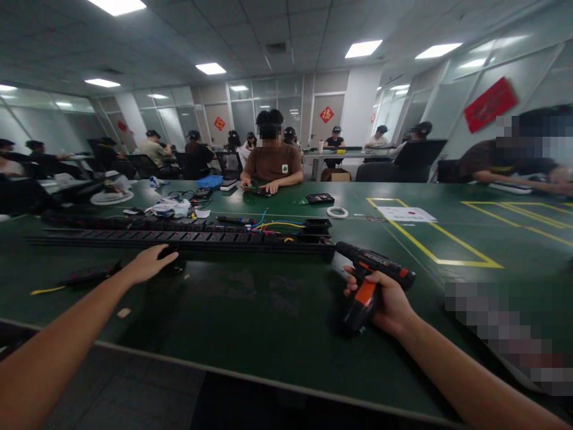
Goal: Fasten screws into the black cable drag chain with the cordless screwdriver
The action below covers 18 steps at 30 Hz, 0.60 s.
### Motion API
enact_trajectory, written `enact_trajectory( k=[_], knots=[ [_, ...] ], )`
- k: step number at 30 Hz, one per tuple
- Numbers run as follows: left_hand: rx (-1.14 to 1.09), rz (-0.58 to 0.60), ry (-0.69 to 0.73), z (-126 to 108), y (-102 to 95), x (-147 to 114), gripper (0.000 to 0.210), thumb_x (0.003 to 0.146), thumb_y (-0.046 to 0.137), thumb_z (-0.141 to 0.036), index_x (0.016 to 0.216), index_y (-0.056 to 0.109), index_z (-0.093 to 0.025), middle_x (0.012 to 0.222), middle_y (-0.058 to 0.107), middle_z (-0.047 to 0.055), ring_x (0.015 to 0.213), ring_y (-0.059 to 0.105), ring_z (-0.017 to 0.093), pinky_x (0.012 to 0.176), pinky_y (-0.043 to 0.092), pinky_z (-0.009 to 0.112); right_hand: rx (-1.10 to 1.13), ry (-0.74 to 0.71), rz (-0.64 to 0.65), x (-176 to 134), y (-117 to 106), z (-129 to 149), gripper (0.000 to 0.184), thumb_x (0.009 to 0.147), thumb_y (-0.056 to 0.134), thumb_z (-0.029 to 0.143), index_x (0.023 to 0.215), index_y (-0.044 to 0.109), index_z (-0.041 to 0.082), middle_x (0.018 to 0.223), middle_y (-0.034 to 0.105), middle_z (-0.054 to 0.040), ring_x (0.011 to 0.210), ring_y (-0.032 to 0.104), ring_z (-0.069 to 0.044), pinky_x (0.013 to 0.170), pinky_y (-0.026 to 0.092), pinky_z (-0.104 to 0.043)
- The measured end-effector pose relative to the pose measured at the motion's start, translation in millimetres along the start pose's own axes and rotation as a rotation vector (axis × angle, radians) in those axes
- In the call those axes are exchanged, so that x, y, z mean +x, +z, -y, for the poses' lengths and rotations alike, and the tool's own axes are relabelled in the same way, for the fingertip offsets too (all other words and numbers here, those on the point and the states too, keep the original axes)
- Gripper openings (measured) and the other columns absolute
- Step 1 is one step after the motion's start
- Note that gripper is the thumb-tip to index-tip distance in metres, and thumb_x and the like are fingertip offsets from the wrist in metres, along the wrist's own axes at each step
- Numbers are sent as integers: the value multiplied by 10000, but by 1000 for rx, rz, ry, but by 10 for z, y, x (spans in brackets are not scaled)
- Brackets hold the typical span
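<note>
A long black power strip housing [215, 239], with a row of sockets, lies across the table. Blue and yellow wires [280, 224] come out near its right end. My left hand [150, 263] is at the strip's front edge, its thumb apart from the fingers; whether it touches the strip is unclear. My right hand [394, 301] grips a black and orange cordless drill [373, 263] by its handle. The drill's nose points left, beside the strip's right end. Left of my left hand lies a dark part with a yellow wire [49, 291].
Across the green table [268, 334] a person [273, 161] handles small dark parts. A white tape roll [337, 212], paper sheet [407, 214] and blue basket [210, 181] lie beyond the strip. Another person [492, 161] works at the right. Loose bits [124, 312] lie near the front edge.
</note>
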State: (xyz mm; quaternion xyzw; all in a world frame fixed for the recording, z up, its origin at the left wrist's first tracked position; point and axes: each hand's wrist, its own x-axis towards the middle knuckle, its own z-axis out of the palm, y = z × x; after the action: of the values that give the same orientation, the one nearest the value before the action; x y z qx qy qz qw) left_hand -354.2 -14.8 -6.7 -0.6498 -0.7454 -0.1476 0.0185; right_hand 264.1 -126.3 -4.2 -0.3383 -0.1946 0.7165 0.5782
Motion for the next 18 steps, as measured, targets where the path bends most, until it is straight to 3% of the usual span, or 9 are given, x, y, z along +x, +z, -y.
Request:
enact_trajectory(
  k=[3, 11, 18],
  knots=[
    [-66, 115, 70, -123, 91, -39, 838, 842, 390, -729, 1343, 578, -84, 1461, 535, 193, 1364, 488, 333, 1145, 350, 425, -10, 5, 4, -1, 3, -1, 418, 707, 589, 149, 1118, 658, 112, 713, 645, -61, 649, 616, -194, 677, 596, -341],
    [-51, 119, 258, -636, 209, -391, 888, 797, 506, -702, 1480, 465, -136, 1569, 413, 148, 1449, 364, 336, 1201, 263, 457, -7, 10, 10, 10, -12, -8, 396, 698, 601, 148, 1088, 666, 133, 718, 648, -61, 653, 618, -200, 672, 590, -343],
    [24, 226, 264, -970, 73, -523, 950, 787, 512, -737, 1528, 416, -149, 1600, 357, 159, 1467, 335, 350, 1184, 290, 469, -20, -4, 18, 1, -4, -15, 400, 684, 615, 143, 1079, 674, 140, 710, 656, -60, 649, 617, -207, 675, 584, -359]
  ],
)
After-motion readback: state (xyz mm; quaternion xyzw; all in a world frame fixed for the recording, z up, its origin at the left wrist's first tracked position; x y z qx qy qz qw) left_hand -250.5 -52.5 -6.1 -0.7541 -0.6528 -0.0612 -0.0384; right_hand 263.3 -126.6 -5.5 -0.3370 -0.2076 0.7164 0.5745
